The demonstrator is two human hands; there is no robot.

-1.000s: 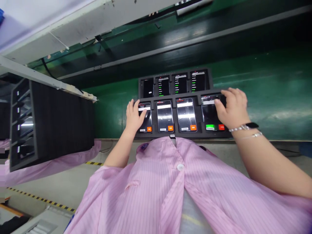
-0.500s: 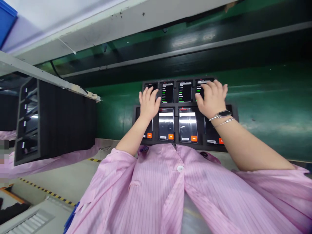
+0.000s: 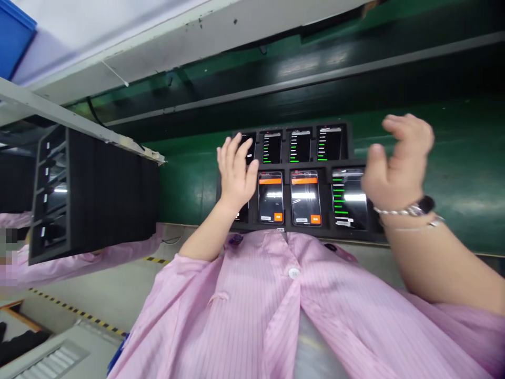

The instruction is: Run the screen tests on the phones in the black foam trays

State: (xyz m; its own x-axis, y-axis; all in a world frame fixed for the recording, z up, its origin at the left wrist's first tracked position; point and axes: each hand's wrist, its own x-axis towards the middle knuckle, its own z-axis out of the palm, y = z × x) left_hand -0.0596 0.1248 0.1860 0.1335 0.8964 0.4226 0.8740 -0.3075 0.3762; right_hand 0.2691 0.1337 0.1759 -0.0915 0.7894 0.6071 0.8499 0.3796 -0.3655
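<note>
Well, we saw the left hand [image 3: 236, 176] raised with its fingers spread, holding nothing, the fingertips [image 3: 238, 141] over the back-left phone [image 3: 249, 149]; from this angle we could not quite tell whether they touched it. The right hand [image 3: 399, 168] hung off to the right, above the green bench [image 3: 465, 179], loosely curled and gripping nothing, with a watch [image 3: 425, 206] on its wrist. Between the hands lay a black foam tray [image 3: 284, 164] holding two rows of four phones, screens up. Each phone sat in its own cut-out, which seemed to keep them apart and their screens readable at a glance. The front-right phone [image 3: 349, 199] showed green bars, and the two beside it showed orange bands. At the left of the frame stood a black foam rack [image 3: 110, 195], with a blue bin [image 3: 13, 37] in the upper left corner.
</note>
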